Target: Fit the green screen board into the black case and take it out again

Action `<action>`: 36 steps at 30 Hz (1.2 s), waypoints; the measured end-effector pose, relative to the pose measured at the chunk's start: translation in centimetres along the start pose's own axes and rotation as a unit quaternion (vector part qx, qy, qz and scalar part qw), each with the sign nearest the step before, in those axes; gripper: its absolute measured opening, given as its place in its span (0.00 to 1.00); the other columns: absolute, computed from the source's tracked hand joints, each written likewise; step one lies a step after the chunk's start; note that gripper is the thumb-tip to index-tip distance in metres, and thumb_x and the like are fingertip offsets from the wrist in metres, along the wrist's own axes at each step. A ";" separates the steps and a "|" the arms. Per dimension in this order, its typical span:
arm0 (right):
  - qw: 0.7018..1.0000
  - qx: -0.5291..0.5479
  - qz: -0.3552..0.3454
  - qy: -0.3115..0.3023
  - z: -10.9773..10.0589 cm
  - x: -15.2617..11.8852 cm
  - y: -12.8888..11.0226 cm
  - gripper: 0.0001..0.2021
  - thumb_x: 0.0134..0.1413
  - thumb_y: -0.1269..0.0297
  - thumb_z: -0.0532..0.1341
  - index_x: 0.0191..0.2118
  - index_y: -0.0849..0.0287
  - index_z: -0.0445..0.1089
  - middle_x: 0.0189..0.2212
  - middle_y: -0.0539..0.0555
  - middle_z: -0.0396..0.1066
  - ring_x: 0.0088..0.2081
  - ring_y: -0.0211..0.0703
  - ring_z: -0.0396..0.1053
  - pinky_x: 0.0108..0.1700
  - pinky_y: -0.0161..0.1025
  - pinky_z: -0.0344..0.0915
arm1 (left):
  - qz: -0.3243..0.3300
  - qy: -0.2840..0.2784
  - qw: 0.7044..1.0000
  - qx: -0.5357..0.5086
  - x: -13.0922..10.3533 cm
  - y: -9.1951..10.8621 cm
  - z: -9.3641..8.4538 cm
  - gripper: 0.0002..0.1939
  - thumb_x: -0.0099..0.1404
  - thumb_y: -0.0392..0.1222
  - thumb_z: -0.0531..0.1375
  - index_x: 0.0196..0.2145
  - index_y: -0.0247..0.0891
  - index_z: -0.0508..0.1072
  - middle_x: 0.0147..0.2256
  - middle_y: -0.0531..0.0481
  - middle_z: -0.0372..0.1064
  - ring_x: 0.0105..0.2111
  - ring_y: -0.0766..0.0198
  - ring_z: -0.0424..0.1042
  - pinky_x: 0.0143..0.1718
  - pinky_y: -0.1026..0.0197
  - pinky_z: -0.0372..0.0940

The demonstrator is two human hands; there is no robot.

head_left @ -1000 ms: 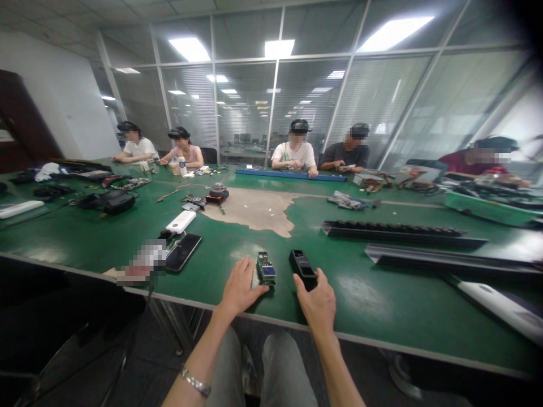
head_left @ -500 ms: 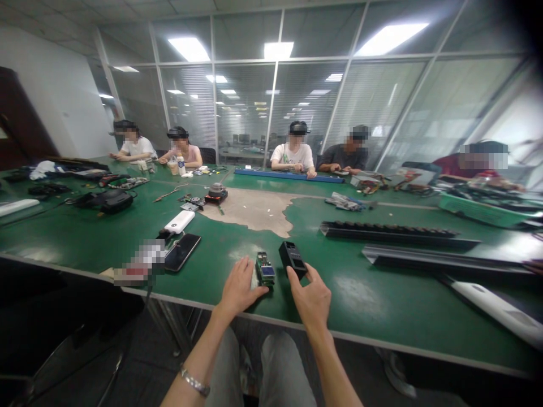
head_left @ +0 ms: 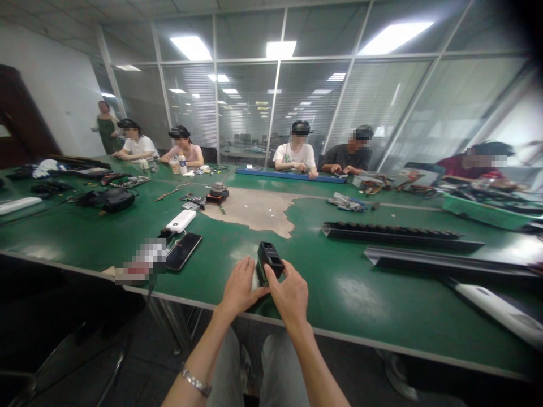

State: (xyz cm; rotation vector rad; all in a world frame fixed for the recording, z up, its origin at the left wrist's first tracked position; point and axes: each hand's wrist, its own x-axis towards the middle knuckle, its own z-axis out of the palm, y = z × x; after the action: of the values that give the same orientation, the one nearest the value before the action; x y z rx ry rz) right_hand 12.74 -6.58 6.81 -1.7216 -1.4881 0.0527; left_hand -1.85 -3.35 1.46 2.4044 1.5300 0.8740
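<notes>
Near the front edge of the table, my right hand point(head_left: 291, 291) grips a black plastic housing point(head_left: 270, 257) with openings in its top face. Under and beside it shows the green edge of a circuit board point(head_left: 260, 275); the housing hides most of the board. My left hand point(head_left: 241, 285) steadies that board from the left, its fingers along the side and its thumb at the near end. The two hands are close together, thumbs almost touching. Whether the housing is seated on the board or just held over it, I cannot tell.
To the left lie a black phone point(head_left: 184, 252) and a white power bank point(head_left: 181, 221). Long black rails point(head_left: 399, 234) and a white-and-black device point(head_left: 496, 308) lie to the right. A green basket point(head_left: 487, 212) stands far right. Several people sit across the table point(head_left: 237, 226).
My right hand has brought the black housing leftward, over the circuit board, covering most of it. My left hand has stayed at the board. A standing person has appeared at the far left.
</notes>
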 end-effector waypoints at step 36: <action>0.999 0.002 -0.034 -0.012 2.8 -2.0 1.6 0.26 0.58 0.47 0.55 0.54 0.62 0.67 0.46 0.61 0.74 0.46 0.51 0.70 0.49 0.43 0.62 | 0.000 -0.030 0.999 0.013 0.1 0.7 -0.8 0.37 0.59 0.43 0.56 0.64 0.30 0.54 0.66 0.35 0.48 0.66 0.49 0.49 0.66 0.44 0.47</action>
State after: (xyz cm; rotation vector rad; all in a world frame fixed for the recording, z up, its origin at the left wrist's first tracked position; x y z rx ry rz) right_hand 11.90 -6.60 3.10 -1.6717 -1.5626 0.0407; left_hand -1.72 -3.71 2.40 2.4252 1.5297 0.7787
